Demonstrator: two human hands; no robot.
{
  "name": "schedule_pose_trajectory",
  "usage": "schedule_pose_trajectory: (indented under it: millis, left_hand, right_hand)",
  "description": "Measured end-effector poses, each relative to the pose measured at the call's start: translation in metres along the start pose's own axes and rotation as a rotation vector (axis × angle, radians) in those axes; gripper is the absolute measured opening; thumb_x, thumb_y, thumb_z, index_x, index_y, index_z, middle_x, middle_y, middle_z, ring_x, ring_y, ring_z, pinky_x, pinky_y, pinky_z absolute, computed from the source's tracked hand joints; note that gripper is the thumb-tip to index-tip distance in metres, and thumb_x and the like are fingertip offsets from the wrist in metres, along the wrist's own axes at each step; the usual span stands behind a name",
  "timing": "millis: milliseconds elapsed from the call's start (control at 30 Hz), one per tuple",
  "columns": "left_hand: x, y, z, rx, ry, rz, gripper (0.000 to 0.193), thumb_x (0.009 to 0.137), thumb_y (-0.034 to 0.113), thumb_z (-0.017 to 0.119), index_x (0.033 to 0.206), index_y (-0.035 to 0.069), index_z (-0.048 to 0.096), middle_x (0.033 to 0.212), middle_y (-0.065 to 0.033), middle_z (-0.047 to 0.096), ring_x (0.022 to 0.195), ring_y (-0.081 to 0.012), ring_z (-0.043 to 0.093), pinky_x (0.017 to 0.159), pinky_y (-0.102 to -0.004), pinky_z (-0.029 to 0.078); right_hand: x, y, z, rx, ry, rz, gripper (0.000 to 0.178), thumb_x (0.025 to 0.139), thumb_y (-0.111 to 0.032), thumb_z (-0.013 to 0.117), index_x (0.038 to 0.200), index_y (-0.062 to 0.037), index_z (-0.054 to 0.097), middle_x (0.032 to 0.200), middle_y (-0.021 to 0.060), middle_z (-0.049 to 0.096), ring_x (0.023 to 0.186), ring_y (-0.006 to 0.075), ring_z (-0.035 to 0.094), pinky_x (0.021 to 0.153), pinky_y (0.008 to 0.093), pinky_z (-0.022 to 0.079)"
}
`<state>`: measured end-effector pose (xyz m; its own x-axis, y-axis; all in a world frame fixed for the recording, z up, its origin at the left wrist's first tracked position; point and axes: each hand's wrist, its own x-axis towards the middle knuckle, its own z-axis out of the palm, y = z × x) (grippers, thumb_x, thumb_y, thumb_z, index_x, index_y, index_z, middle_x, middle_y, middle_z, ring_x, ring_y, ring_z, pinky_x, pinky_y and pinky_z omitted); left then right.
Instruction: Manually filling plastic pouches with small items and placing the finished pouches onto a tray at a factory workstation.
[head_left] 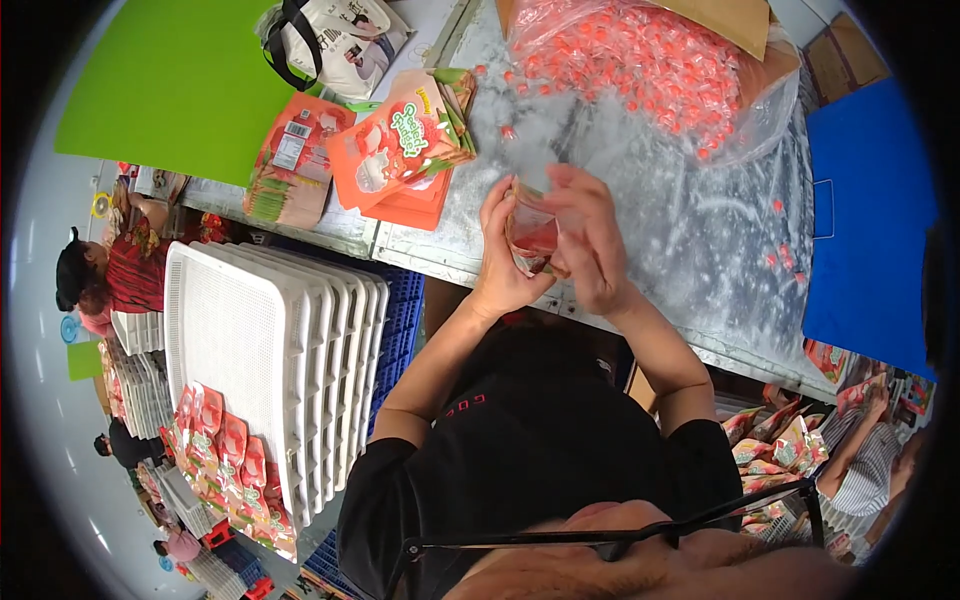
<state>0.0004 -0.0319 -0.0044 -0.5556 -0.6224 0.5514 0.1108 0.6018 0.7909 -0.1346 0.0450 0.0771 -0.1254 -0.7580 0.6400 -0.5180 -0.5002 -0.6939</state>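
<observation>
Printed pouch: reddish, mouth spread.
Left hand: grip closed on pouch.
Right hand: grip indeterminable.
Clear bag: red wrapped pieces.
White tray: red pouches.

Tabletop, centre right: grey, metal-looking, powdery-dull with faint sheen. Pouch at centre: glossy plastic film. Wrapped sweets, upper right: shiny, crinkled clear film; carton above them: matt cardboard. Tray stack, lower left: white plastic, perforated. T-shirt, lower centre: matt black cloth.

A reddish pouch, mouth open and facing up, is held near the grey table's edge.
</observation>
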Motion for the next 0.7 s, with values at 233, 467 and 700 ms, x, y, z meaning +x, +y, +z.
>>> schedule_pose_trajectory:
  millis: [233, 467, 700]
  left_hand:
    - [0.0, -0.006, 0.009, -0.036, 0.004, 0.001, 0.11, 0.058, 0.007, 0.085, 0.147, 0.009, 0.021, 0.15, -0.0267, 0.021, 0.14, -0.0441, 0.028, 0.114, -0.0516, 0.031]
    - [0.0, -0.002, -0.002, -0.039, 0.097, -0.004, 0.105, 0.06, 0.006, 0.079, 0.148, 0.008, 0.021, 0.15, -0.0253, 0.024, 0.139, -0.0428, 0.03, 0.114, -0.0502, 0.029]
    - [-0.015, 0.001, -0.022, -0.016, 0.025, -0.154, 0.104, 0.061, 0.001, 0.074, 0.149, 0.003, 0.019, 0.15, -0.024, 0.027, 0.14, -0.0387, 0.03, 0.116, -0.0481, 0.028]
  right_hand:
    - [0.01, 0.003, -0.005, -0.075, -0.113, 0.07, 0.027, 0.086, -0.002, 0.064, 0.112, -0.0035, 0.063, 0.13, 0.0181, 0.053, 0.123, 0.0342, 0.053, 0.099, 0.0423, 0.047]
    - [0.026, 0.088, -0.041, -0.396, 0.171, 0.123, 0.032, 0.087, -0.011, 0.068, 0.118, -0.0051, 0.064, 0.122, 0.0173, 0.063, 0.12, 0.0379, 0.056, 0.101, 0.0439, 0.046]
    - [-0.024, 0.278, -0.115, -1.063, 0.162, 0.506, 0.053, 0.088, -0.043, 0.066, 0.132, -0.0142, 0.059, 0.138, 0.0151, 0.052, 0.13, 0.0379, 0.045, 0.109, 0.0519, 0.034]
